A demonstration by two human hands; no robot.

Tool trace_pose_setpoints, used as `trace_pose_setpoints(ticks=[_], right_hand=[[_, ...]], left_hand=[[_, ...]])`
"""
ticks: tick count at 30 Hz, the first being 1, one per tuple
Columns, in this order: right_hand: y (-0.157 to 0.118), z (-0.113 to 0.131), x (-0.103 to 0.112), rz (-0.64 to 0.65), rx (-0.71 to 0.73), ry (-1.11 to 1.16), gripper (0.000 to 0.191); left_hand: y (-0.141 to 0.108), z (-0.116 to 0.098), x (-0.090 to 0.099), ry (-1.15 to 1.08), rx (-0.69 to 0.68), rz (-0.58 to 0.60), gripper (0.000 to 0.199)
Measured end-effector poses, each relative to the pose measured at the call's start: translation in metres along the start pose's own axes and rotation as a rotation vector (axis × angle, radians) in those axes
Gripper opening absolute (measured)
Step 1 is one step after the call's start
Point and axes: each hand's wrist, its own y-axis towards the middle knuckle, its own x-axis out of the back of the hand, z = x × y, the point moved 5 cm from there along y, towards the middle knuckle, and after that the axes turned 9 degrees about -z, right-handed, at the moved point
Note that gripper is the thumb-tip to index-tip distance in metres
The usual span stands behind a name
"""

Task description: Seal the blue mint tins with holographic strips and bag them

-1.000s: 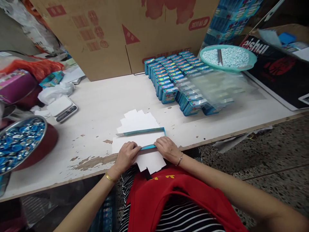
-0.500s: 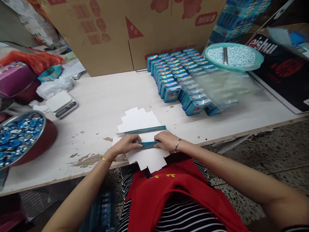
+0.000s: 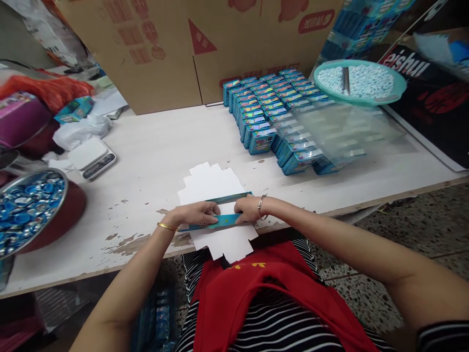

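Observation:
A flat cardboard box blank (image 3: 225, 240), white inside with blue printed sides, lies at the table's front edge and juts over it towards my red apron (image 3: 278, 274). Its near and far blue walls stand folded up, making a long narrow tray shape. My left hand (image 3: 200, 214) pinches the left part of the near wall, thumb on the outer face and fingers inside. At the right part of that wall, my right hand (image 3: 249, 208) holds it the same way. The fingertips inside the fold are partly hidden.
Rows of small blue packs (image 3: 262, 142) stand behind, partly under a clear plastic sheet (image 3: 340, 129). Further right sits a green tray (image 3: 397, 93) of pale candies. At left are a white scale (image 3: 90, 151) and a red bowl (image 3: 73, 210) of blue-wrapped pieces. A carton (image 3: 161, 83) stands behind.
The near blue wall has risen more upright and shows more of its printed face. My right hand has shifted slightly left and up, my left hand slightly right.

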Motion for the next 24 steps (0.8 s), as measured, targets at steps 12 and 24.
trace_pose_setpoints(ticks=[12, 24], right_hand=[[-0.003, 0.004, -0.002, -0.119, 0.219, -0.284, 0.011], [-0.069, 0.018, -0.018, -0.799, 0.428, -0.299, 0.055]], left_hand=[[-0.043, -0.037, -0.032, 0.505, -0.233, -0.575, 0.022], [-0.036, -0.019, -0.033, 0.599, 0.002, -0.694, 0.053]])
